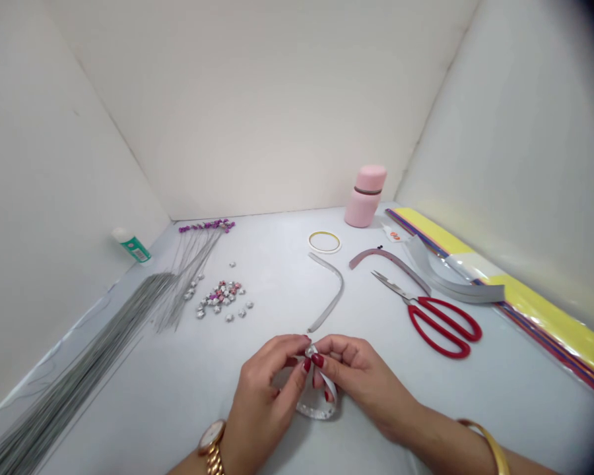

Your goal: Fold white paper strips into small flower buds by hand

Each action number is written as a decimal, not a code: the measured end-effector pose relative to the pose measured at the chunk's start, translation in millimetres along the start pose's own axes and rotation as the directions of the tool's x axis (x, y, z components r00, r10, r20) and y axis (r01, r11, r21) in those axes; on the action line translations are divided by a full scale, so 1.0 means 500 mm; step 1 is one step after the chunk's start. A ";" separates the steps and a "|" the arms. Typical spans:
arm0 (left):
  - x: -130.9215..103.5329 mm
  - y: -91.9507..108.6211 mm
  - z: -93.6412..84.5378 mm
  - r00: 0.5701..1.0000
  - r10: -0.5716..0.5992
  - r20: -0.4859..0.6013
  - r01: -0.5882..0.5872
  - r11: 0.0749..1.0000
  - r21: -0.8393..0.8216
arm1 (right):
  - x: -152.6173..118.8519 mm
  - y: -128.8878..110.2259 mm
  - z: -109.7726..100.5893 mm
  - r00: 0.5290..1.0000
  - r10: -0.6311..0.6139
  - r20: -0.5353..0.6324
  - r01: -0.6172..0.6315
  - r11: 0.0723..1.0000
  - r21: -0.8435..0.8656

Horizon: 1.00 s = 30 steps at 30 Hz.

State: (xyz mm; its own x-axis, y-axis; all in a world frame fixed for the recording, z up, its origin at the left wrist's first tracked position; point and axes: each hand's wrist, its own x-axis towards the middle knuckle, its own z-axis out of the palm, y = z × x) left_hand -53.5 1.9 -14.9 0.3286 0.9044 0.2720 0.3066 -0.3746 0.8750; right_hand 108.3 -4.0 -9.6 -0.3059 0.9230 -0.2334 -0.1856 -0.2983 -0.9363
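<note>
At the near middle of the table, my left hand (274,379) and my right hand (354,373) meet fingertip to fingertip. Both pinch a narrow silvery paper strip (319,413), whose loose length curls below the fingers. A small folded knot of it shows between the thumbs and index fingers. Just beyond my fingertips lies another curved grey paper strip (340,290). Left of my hands sits a loose pile of small folded paper stars (222,295), silver, pink and purple.
Red-handled scissors (443,326) lie at right, beside grey strips (455,287) and yellow-topped paper packs (539,307). Farther back are a tape roll (325,251) and pink flask (366,198). Grey wires (94,343), purple-tipped stems (208,226) and a green-white tube (132,245) occupy the left.
</note>
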 end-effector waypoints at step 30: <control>0.006 0.007 0.006 0.988 -0.142 -0.065 0.142 0.990 -0.007 | -0.001 0.001 0.005 0.999 0.024 -0.031 -0.028 0.992 -0.125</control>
State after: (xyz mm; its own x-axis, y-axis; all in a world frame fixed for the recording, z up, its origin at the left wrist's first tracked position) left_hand -48.7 2.6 -12.5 0.2231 0.9598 0.1702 0.3443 -0.2409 0.9074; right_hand 106.1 -5.0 -9.1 -0.2812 0.9225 -0.2643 -0.0590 -0.2915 -0.9547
